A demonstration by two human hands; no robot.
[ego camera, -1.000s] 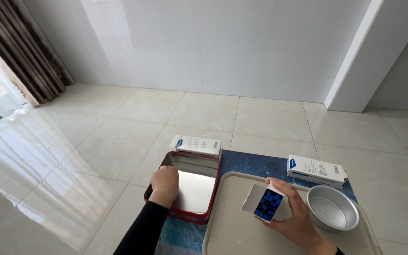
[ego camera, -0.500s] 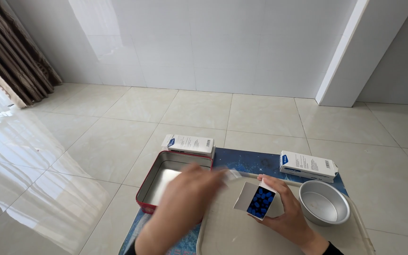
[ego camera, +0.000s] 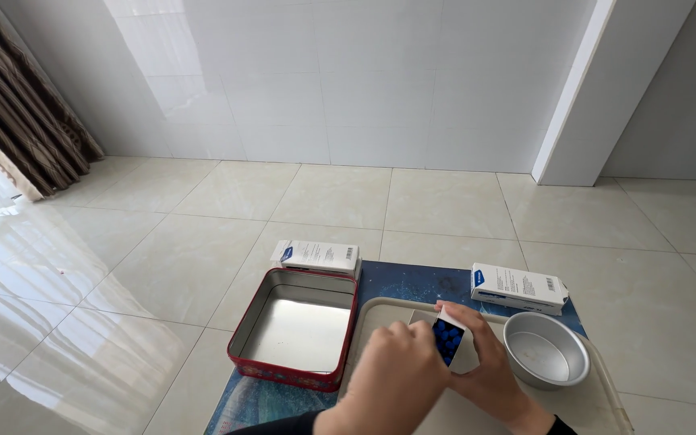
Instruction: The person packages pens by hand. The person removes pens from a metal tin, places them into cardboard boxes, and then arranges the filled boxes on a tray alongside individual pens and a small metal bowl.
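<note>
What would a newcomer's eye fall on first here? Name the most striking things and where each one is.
First, the two hands at bottom centre: the left hand and right hand meet around a small white box with a blue face, above a beige tray. Left of them sits an open red tin with a shiny bottom, and to the right a round metal pan.

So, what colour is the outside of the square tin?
Red, seen in the head view on the square tin.

One head-worn camera looks down and forward from close above the hands (low in the frame), with the tiled floor (ego camera: 203,242) and white wall (ego camera: 324,80) filling the upper half.
</note>
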